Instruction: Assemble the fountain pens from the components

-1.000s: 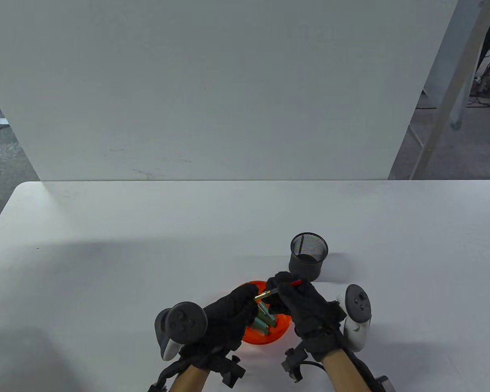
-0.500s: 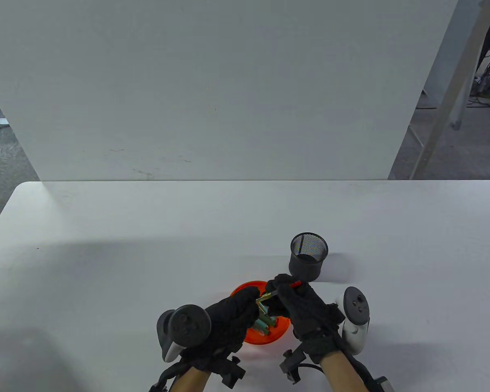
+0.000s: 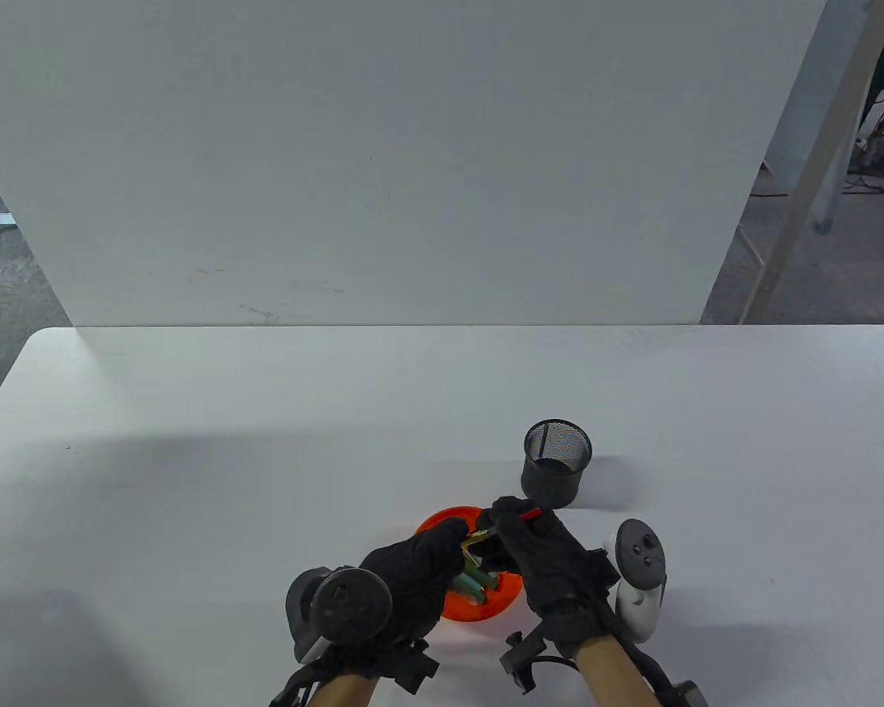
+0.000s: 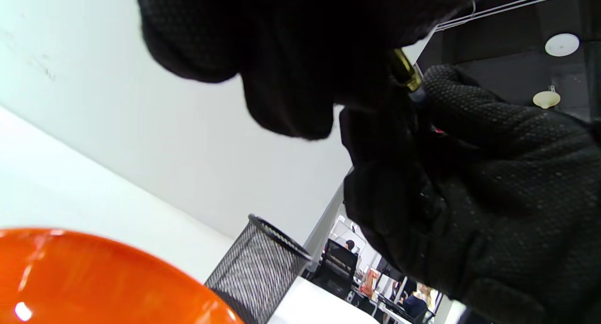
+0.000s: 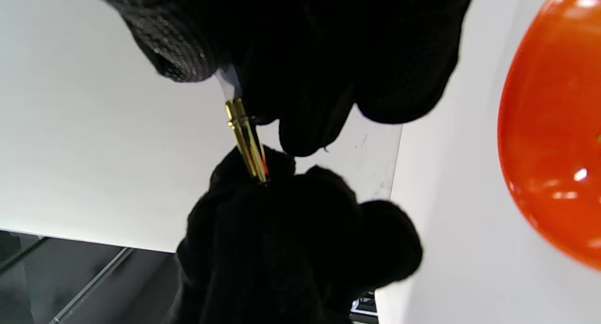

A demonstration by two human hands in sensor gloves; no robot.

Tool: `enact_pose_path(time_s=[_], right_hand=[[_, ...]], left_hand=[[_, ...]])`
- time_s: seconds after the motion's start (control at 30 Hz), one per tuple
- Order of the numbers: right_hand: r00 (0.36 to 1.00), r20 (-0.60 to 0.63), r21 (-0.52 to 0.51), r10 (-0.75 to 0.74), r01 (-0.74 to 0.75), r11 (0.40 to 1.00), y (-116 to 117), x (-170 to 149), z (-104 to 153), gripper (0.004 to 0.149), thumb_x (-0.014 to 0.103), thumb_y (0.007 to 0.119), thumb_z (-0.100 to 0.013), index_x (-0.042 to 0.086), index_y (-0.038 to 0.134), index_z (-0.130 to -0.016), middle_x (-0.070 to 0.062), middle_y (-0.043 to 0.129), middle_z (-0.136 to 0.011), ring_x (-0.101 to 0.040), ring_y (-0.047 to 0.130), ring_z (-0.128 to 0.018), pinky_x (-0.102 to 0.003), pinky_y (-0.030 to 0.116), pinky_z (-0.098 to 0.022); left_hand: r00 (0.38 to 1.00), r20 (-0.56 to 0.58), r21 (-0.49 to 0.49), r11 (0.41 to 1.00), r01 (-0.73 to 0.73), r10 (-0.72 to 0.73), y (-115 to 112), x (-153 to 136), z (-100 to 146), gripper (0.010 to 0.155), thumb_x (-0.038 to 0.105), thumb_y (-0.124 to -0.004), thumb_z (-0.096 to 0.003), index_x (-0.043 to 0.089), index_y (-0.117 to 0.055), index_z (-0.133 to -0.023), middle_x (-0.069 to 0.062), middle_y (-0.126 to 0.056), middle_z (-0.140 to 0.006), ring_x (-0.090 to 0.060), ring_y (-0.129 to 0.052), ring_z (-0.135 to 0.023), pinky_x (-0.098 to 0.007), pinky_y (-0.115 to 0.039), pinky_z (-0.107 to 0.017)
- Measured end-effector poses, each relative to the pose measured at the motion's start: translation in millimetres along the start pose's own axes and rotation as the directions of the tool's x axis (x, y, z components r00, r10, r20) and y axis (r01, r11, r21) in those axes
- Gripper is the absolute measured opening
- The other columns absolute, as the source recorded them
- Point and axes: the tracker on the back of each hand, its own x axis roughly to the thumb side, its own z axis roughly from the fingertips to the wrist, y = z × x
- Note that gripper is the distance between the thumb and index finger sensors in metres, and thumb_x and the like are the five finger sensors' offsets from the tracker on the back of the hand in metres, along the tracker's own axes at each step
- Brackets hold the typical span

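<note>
A white counter stands before a white board, with grey floor and a metal frame off to the right. In the table view, both gloved hands meet above an orange bowl near the counter's front edge, with a black mesh cup upright just beyond it. The left hand pinches the gold end of a pen part; the right hand grasps the other end, where a red piece pokes out past its fingers. The part's long axis runs slantwise, gold end toward the near left, red end toward the far right by the cup. Teal pieces lie in the bowl beneath the hands.

The left wrist view shows, from below, what the table view hides: the gold collar sits right at the junction of the two gloves, the left grip clenched round it at top, the right glove meeting it from the right. The bowl's rim and the cup lie underneath, and people sit in a room far behind.

The right wrist view gives the clearest look at the shaft: a slim gold tube running nearly up and down between the right fingers above and the left glove below, with a clear section at its top and what may be a fleck of red at its lower end. The bowl's wall fills the right edge.
</note>
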Motion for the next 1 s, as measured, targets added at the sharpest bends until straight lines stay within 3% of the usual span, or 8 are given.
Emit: enact_pose_path(time_s=[0.03,0.1,0.2,0.23,0.53,0.7,0.9,1.0], right_hand=[[1.000,-0.004,-0.001,-0.024,0.024,1.000,1,-1,0,0.038,0.043,0.071,-0.059,0.022,0.065,-0.090,-0.005,0.084,-0.091,-0.023,0.097,-0.074,-0.048,0.085,-0.055],[0.999,-0.001,0.004,-0.041,0.041,0.999,2,-1,0,0.037,0.044,0.071,-0.060,0.023,0.064,-0.090,-0.005,0.083,-0.091,-0.023,0.096,-0.075,-0.049,0.084,-0.056],[0.999,0.052,0.052,-0.015,0.012,0.999,0,1,-2,0.037,0.043,0.070,-0.059,0.024,0.064,-0.090,-0.004,0.082,-0.092,-0.022,0.095,-0.077,-0.051,0.082,-0.058],[0.998,0.055,0.055,-0.008,0.005,0.998,0,2,-2,0.037,0.043,0.070,-0.059,0.024,0.064,-0.090,-0.003,0.082,-0.093,-0.022,0.094,-0.077,-0.051,0.082,-0.059],[0.998,0.032,-0.019,-0.054,0.055,0.998,4,-5,2,0.038,0.044,0.068,-0.058,0.025,0.063,-0.090,-0.001,0.081,-0.093,-0.021,0.093,-0.078,-0.051,0.081,-0.059],[0.999,0.025,-0.013,-0.033,0.033,0.999,4,-4,1,0.037,0.043,0.068,-0.057,0.025,0.063,-0.089,-0.001,0.082,-0.092,-0.021,0.093,-0.078,-0.052,0.082,-0.058],[0.998,0.009,-0.013,-0.060,0.060,0.998,3,-5,1,0.038,0.044,0.068,-0.059,0.025,0.062,-0.091,-0.002,0.080,-0.093,-0.022,0.091,-0.079,-0.052,0.080,-0.060],[1.000,0.020,-0.015,-0.014,0.014,1.000,3,-5,2,0.039,0.046,0.067,-0.060,0.025,0.061,-0.092,-0.002,0.079,-0.094,-0.023,0.088,-0.081,-0.053,0.078,-0.062]], left_hand=[[1.000,-0.003,0.004,1.000,-0.005,0.006,1,0,0,0.044,0.039,-0.070,-0.0586,0.026,-0.072,-0.101,0.001,-0.095,-0.073,-0.014,-0.106,-0.051,-0.042,-0.087,-0.047],[0.986,-0.061,-0.022,0.988,-0.156,0.154,0,-5,-1,0.044,0.039,-0.070,-0.0584,0.024,-0.074,-0.100,0.000,-0.096,-0.070,-0.013,-0.107,-0.048,-0.041,-0.088,-0.045],[0.904,-0.151,-0.059,0.909,-0.412,0.399,-4,-14,-4,0.044,0.038,-0.071,-0.0587,0.020,-0.075,-0.099,-0.002,-0.097,-0.068,-0.015,-0.107,-0.046,-0.043,-0.088,-0.043],[0.895,-0.159,-0.055,0.901,-0.430,0.418,-5,-15,-4,0.044,0.037,-0.071,-0.0588,0.019,-0.075,-0.099,-0.003,-0.096,-0.068,-0.016,-0.106,-0.046,-0.044,-0.087,-0.043],[0.985,-0.059,-0.022,0.986,-0.166,0.165,-4,-3,-1,0.045,0.039,-0.070,-0.0586,0.023,-0.072,-0.100,0.000,-0.096,-0.072,-0.014,-0.107,-0.050,-0.041,-0.088,-0.045],[0.989,-0.042,-0.019,0.990,-0.140,0.139,-2,-2,-1,0.045,0.038,-0.070,-0.0583,0.022,-0.072,-0.100,0.000,-0.096,-0.072,-0.014,-0.107,-0.050,-0.041,-0.088,-0.045],[0.976,-0.086,-0.053,0.977,-0.206,0.201,-6,-6,-3,0.045,0.039,-0.070,-0.0591,0.023,-0.071,-0.101,-0.001,-0.095,-0.075,-0.016,-0.107,-0.054,-0.043,-0.087,-0.047],[0.975,-0.102,-0.079,0.976,-0.203,0.195,-8,-7,-5,0.049,0.043,-0.078,-0.0576,0.024,-0.071,-0.102,-0.001,-0.095,-0.078,-0.018,-0.106,-0.057,-0.044,-0.086,-0.048]])
